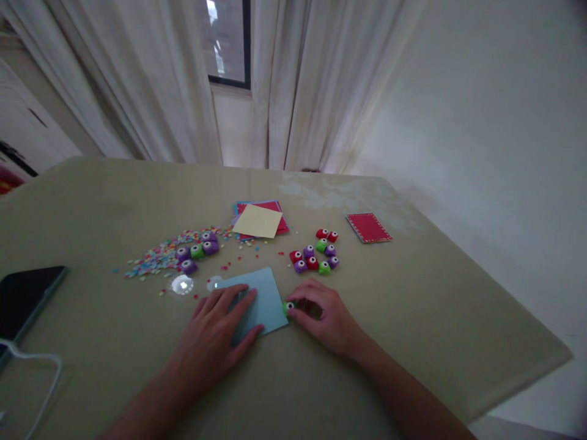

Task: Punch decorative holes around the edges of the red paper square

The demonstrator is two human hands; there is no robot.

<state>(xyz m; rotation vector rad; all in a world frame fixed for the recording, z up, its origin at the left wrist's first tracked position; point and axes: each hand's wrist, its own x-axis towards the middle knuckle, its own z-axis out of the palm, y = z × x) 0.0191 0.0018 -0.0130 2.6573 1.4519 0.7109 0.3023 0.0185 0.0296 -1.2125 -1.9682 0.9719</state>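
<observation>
A light blue sheet of paper (265,299) lies on the table in front of me. My left hand (224,315) rests flat on it with the fingers spread, covering its left part. At the sheet's right edge, my right hand (321,311) pinches a small green craft punch (289,307) with a white eye-like button. The fingers partly hide the punch, so I cannot tell whether the paper sits inside its slot. Just beyond my right hand stands a group of similar red, purple and green punches (312,263).
Colourful paper confetti (158,256) spreads at left, with several punches (197,251) on it. A clear round piece (182,284) lies nearby. Stacked paper squares (258,220) lie behind; a red card with a white-patterned border (369,228) is at right. A phone (27,299) and white cable (46,356) are at far left.
</observation>
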